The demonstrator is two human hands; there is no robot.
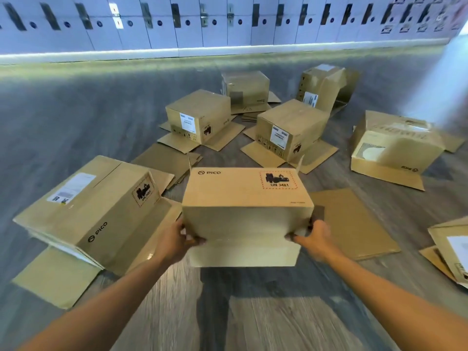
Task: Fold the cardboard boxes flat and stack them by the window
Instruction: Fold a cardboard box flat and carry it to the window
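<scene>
Left hand (177, 240) and right hand (312, 236) pinch the box (247, 198) by its near lower corners, above the floor (253, 312). Judged risk: shallow fingertip holds let it slip.

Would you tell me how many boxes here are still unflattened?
8: held box, near-left, three mid-floor, tipped at back, right, right edge, cropped. More may be out of view.
</scene>
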